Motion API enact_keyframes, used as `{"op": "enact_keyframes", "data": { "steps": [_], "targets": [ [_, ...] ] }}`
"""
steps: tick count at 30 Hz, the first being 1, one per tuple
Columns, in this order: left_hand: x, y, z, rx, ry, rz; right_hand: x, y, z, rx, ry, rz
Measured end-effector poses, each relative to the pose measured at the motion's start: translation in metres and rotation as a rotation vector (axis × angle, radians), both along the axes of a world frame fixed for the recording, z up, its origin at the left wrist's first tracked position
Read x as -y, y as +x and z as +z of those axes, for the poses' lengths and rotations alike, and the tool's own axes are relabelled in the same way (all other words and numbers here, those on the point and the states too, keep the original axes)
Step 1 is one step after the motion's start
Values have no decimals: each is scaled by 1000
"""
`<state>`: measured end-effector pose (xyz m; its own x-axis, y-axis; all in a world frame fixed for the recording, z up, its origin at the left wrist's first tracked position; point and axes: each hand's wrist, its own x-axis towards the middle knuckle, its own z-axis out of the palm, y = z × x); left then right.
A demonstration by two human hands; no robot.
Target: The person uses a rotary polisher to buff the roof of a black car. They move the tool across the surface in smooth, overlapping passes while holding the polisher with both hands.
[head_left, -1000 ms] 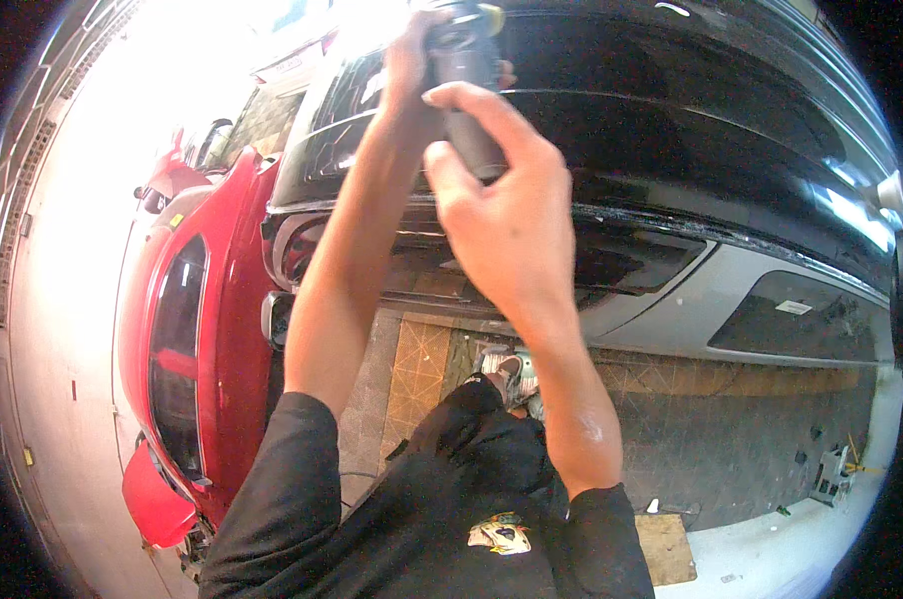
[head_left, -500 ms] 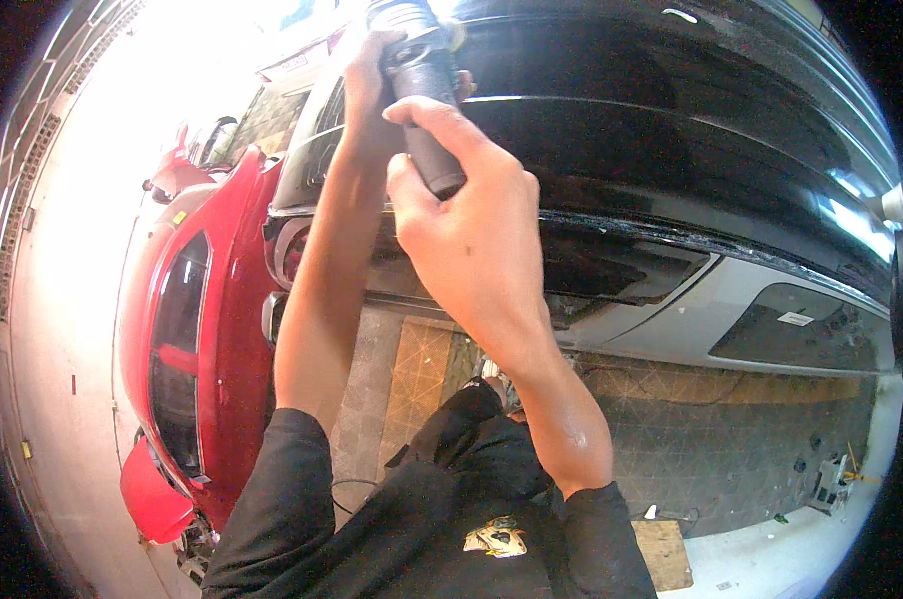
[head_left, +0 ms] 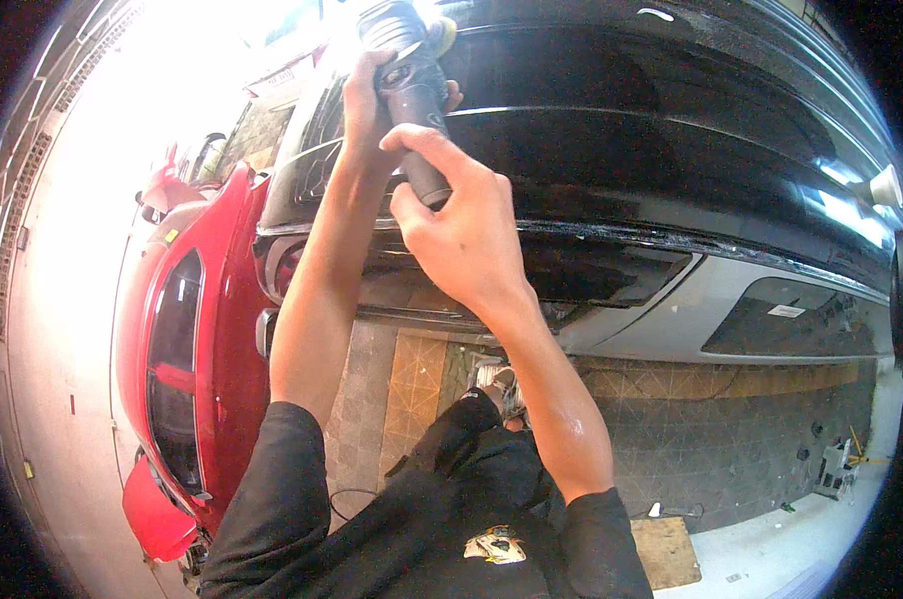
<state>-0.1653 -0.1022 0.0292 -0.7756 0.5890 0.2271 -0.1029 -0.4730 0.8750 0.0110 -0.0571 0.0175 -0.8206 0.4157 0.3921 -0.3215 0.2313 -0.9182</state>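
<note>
The polisher sits farther left over the black car roof than a second ago, shifting the work that way, left hand fingers clamped round its middle, right hand fingers round its handle.

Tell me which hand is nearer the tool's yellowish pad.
The left hand: it wraps the front body of the dark power tool, close to the pad. The right hand is farther back, at the handle's rear end.
</note>
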Motion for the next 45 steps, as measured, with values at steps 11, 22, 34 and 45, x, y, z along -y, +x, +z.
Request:
{"op": "enact_keyframes", "data": {
  "steps": [11,22,34,45],
  "targets": [
    [-7,5,-5,-71,1,181,-16,-11,-15,-13,44,60],
    [-72,19,-2,63,57,-67,-45,21,-11,-63,-63,-64],
    [-107,63,16,-65,48,-179,-43,46,-20,-44,-220,-234],
    [24,12,17,51,-160,102,34,8,-2,-102,-287,43]
  ]
}}
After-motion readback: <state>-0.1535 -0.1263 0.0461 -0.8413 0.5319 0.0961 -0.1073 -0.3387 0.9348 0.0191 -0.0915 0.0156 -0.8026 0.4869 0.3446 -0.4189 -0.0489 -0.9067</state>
